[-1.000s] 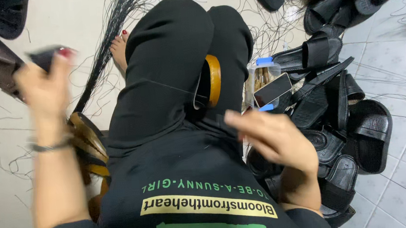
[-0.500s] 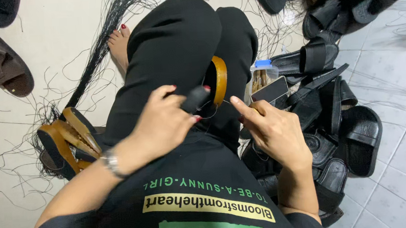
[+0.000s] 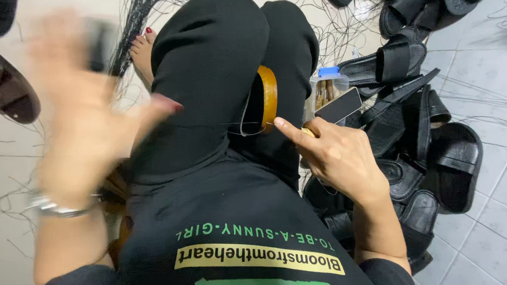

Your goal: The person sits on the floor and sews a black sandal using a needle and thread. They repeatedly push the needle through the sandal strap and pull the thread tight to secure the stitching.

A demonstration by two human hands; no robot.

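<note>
A tan sandal sole (image 3: 269, 97) is pinched by the right hand (image 3: 338, 157); the blurred left hand's (image 3: 85, 121) grip cannot be told.

At two to four o'clock from the middle we see a heap of black sandals (image 3: 426, 148) on the pale tiled floor (image 3: 504, 238), with a clear plastic jar with a blue lid (image 3: 328, 84) and a dark phone (image 3: 338, 107) just beside it toward the centre. At nine to ten o'clock a dark brown sandal (image 3: 0, 89) lies at the left edge, and at twelve o'clock a bundle of thin black threads (image 3: 137, 14) spreads past a bare foot with red toenails (image 3: 143, 49).
</note>
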